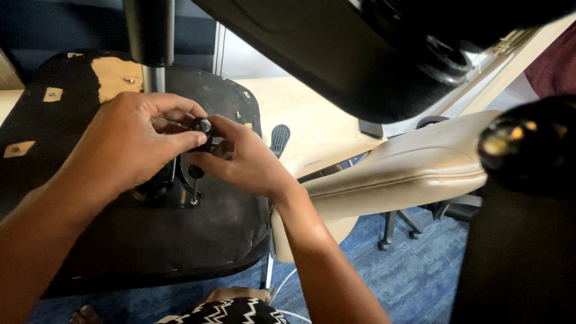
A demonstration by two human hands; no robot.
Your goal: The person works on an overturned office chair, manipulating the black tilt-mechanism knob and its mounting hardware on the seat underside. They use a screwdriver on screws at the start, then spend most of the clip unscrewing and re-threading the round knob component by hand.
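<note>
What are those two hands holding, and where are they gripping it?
A small black knob on the underside of an upturned chair seat. The left hand pinches it from the left, the right hand from the right, with fingertips on its rounded head.

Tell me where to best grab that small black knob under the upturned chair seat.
Pinch the black knob by its rounded head, thumb and forefinger on opposite sides, coming from above. It stands proud of the seat underside, leaving its sides free; the left hand and right hand already meet there.

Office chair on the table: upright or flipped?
Flipped. The seat underside faces up with the gas column rising from it; both hands grip a black knob.
</note>
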